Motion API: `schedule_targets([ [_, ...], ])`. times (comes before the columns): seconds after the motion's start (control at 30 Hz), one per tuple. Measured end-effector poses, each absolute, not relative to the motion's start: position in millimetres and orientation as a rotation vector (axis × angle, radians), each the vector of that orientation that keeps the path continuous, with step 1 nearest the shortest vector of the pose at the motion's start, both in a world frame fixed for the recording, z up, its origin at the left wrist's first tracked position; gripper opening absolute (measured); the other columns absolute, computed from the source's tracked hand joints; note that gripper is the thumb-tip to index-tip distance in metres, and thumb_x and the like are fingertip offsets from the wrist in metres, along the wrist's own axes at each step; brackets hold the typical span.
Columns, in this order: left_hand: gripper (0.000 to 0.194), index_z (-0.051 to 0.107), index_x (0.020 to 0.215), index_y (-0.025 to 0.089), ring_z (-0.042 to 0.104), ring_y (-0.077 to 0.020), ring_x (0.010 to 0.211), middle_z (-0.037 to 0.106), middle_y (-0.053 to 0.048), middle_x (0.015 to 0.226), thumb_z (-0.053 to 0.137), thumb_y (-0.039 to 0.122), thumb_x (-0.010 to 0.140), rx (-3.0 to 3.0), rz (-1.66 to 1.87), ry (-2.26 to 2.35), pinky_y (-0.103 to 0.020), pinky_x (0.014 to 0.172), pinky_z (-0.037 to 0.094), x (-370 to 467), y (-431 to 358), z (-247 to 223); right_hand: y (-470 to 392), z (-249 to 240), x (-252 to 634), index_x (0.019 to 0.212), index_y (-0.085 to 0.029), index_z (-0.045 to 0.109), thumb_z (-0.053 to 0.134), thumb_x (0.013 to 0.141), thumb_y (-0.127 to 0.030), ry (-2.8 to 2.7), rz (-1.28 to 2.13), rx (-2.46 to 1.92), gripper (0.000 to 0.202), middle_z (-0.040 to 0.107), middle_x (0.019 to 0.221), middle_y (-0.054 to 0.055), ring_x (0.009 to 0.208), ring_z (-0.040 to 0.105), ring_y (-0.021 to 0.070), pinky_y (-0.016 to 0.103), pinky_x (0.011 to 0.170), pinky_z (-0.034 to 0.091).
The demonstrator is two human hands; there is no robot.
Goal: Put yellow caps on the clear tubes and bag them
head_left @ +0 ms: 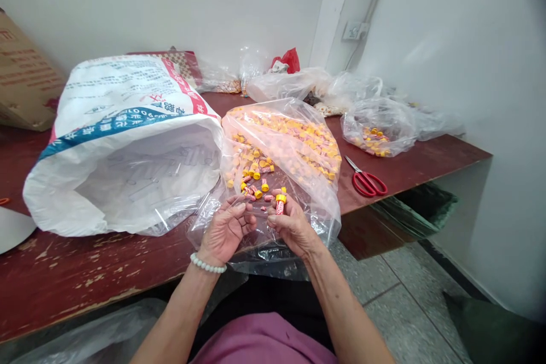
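Observation:
My right hand (294,227) pinches a small pink-and-white patterned piece with a yellow cap (280,203) between thumb and fingers. Beside it on the left, my left hand (228,227), with a beaded bracelet at the wrist, has its fingers curled in; whatever it may hold is too clear or small to make out. Both hands are over the near edge of a clear plastic bag (294,148) full of the same capped pieces. Several loose capped pieces (258,173) lie at the bag's mouth, just beyond my fingers. Left of them, a white woven sack (128,96) gapes open, with clear plastic tubes (187,162) inside.
Red-handled scissors (369,183) rest on the worn red table (85,278), right of the bag. Another clear bag of capped pieces (379,128) and more plastic bags (290,84) stand along the back. A cardboard box (25,79) is at the far left.

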State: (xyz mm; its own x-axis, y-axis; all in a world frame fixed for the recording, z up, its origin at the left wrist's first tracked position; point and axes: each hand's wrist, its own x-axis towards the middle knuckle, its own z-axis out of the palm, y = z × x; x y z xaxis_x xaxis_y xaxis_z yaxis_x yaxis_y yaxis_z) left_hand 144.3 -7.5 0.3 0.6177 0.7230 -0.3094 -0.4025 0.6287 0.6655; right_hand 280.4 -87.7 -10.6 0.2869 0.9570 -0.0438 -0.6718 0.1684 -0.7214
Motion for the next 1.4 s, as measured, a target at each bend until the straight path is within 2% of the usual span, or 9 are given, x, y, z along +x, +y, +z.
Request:
schedule_targets([
  [0.17,0.034,0.057,0.094,0.019,0.065,-0.0134,0.061,0.067,0.001,0.078,0.066,0.004,0.065,0.507,0.653,0.596,-0.03,0.06,0.055,143,-10,-4,-86,-14,280,0.103,-0.025,0.055,0.075,0.056,-0.011,-0.433,1.245,-0.817,0.053,0.058,0.094,-0.005,0.063,0.052,0.0049,0.016,0.051,0.042],
  [0.3,0.032,0.057,0.093,0.021,0.065,-0.0142,0.062,0.066,0.002,0.079,0.07,0.009,0.066,0.554,0.653,0.596,-0.03,0.058,0.055,139,-12,-6,-84,-20,277,0.101,-0.022,0.056,0.075,0.06,-0.02,-0.491,1.096,-1.079,0.046,0.057,0.079,-0.006,0.052,0.045,0.0039,0.015,0.042,0.036],
  [0.43,0.026,0.06,0.09,0.017,0.063,-0.0132,0.059,0.066,0.0,0.078,0.073,0.018,0.067,0.684,0.674,0.627,-0.028,0.056,0.054,135,-16,-5,-84,-22,278,0.101,-0.021,0.057,0.08,0.054,-0.019,-0.557,0.988,-1.211,0.053,0.061,0.077,-0.005,0.054,0.045,0.0042,0.014,0.045,0.037],
  [0.63,0.025,0.063,0.084,0.011,0.061,-0.0136,0.059,0.064,-0.003,0.071,0.07,0.032,0.071,0.652,0.669,0.647,-0.027,0.055,0.052,125,-16,-4,-83,-24,296,0.101,-0.02,0.063,0.066,0.073,-0.036,-0.526,1.036,-1.118,0.033,0.065,0.084,0.001,0.058,0.051,0.0071,0.018,0.049,0.044],
  [0.87,0.019,0.058,0.088,0.016,0.062,-0.0123,0.061,0.064,-0.001,0.072,0.068,0.024,0.073,0.692,0.68,0.618,-0.025,0.058,0.05,111,-18,-8,-84,-26,314,0.095,-0.021,0.064,0.078,0.059,-0.021,-0.559,0.692,-1.258,0.038,0.067,0.089,0.0,0.073,0.06,0.0112,0.022,0.063,0.049],
  [1.0,0.023,0.055,0.087,0.018,0.063,-0.0153,0.064,0.066,-0.002,0.079,0.069,0.018,0.069,0.676,0.585,0.555,-0.029,0.061,0.051,112,-21,-7,-89,-17,308,0.093,-0.021,0.066,0.077,0.061,-0.022,-0.646,0.79,-1.196,0.034,0.069,0.098,0.002,0.088,0.064,0.0155,0.028,0.079,0.051],
  [1.07,0.025,0.055,0.089,0.018,0.062,-0.0143,0.063,0.064,0.0,0.075,0.069,0.015,0.068,0.689,0.579,0.568,-0.029,0.061,0.051,115,-22,-6,-92,-12,303,0.096,-0.022,0.066,0.076,0.064,-0.022,-0.683,0.869,-1.14,0.033,0.07,0.1,0.002,0.09,0.064,0.0159,0.029,0.081,0.051],
  [1.23,0.028,0.058,0.098,0.018,0.044,-0.0057,0.044,0.046,0.007,0.05,0.069,0.024,0.073,0.818,0.604,0.544,-0.019,0.047,0.04,133,-25,1,-98,-2,290,0.097,-0.021,0.066,0.075,0.066,-0.02,-0.759,0.979,-1.089,0.032,0.07,0.099,0.002,0.085,0.066,0.0157,0.033,0.083,0.052],
  [1.4,0.023,0.064,0.086,0.016,0.034,-0.0025,0.036,0.049,0.007,0.051,0.072,0.03,0.07,0.963,0.669,0.603,-0.018,0.038,0.031,147,-30,4,-101,3,281,0.09,-0.022,0.067,0.077,0.062,-0.019,-0.787,0.98,-1.122,0.03,0.07,0.097,0.001,0.084,0.065,0.0151,0.031,0.081,0.052],
])
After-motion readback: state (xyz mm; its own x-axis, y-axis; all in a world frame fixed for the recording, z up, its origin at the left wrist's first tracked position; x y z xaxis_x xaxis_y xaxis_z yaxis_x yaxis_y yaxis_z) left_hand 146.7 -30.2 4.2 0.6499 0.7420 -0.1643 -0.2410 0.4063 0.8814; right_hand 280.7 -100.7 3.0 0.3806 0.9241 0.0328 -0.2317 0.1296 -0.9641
